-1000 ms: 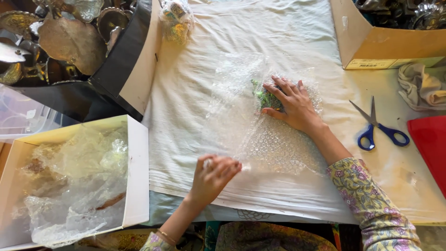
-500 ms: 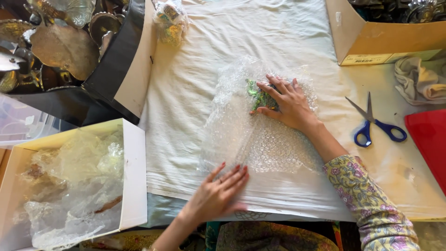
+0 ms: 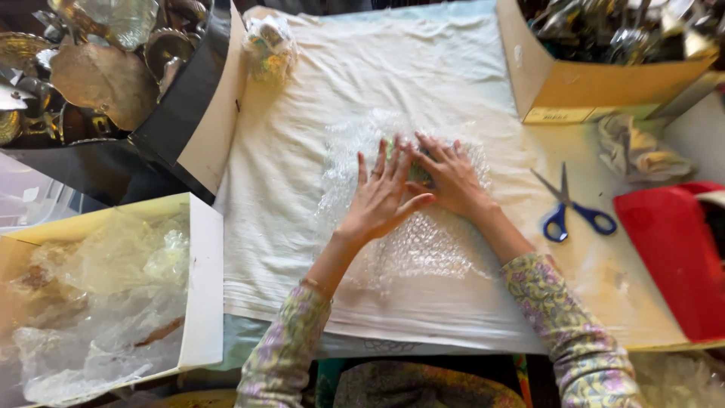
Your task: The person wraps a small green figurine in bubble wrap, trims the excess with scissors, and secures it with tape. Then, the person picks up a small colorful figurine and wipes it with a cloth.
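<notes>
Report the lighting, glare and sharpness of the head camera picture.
Head view: soft, even daylight on the white cloth, hardly any shadows; small glints on the bubble wrap under the left hand and right hand; brighter glare on the metalware top left; the middle is sharp, the corners dark and stretched by the wide lens.
</notes>
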